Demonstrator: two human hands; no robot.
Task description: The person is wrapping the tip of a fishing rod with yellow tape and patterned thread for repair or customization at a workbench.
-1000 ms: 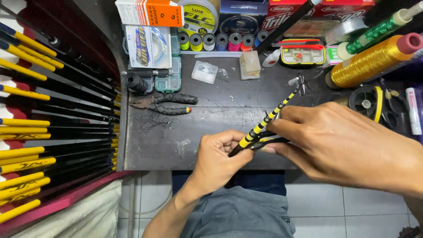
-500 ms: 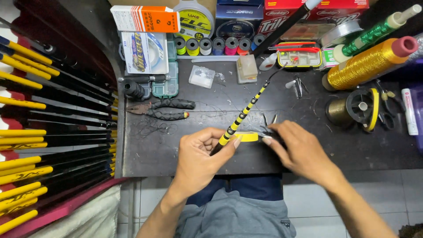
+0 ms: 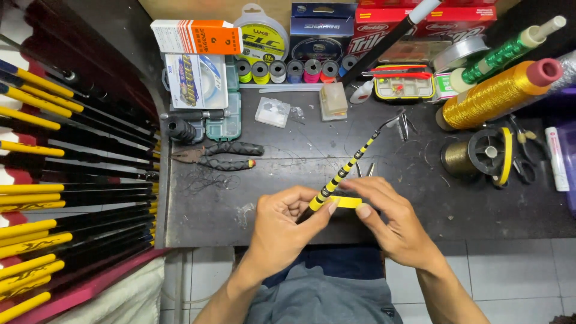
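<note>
My left hand grips the lower end of a thin black rod with yellow bands, which slants up and right to a metal guide at its tip. My right hand rests beside it, thumb and fingers pinching a small flat yellow piece that lies against the rod just above my left thumb. Both hands hover over the front edge of the dark worktable, above my lap.
Pliers lie left of centre. Thread spools, line boxes and a tackle box line the back. A gold thread cone and reel spool sit right. Black-and-yellow rods stack on the left.
My right hand has drawn back from covering the rod to its right side, now pinching the yellow piece. The view has shifted slightly, and the rod stays slanted in my left hand.
</note>
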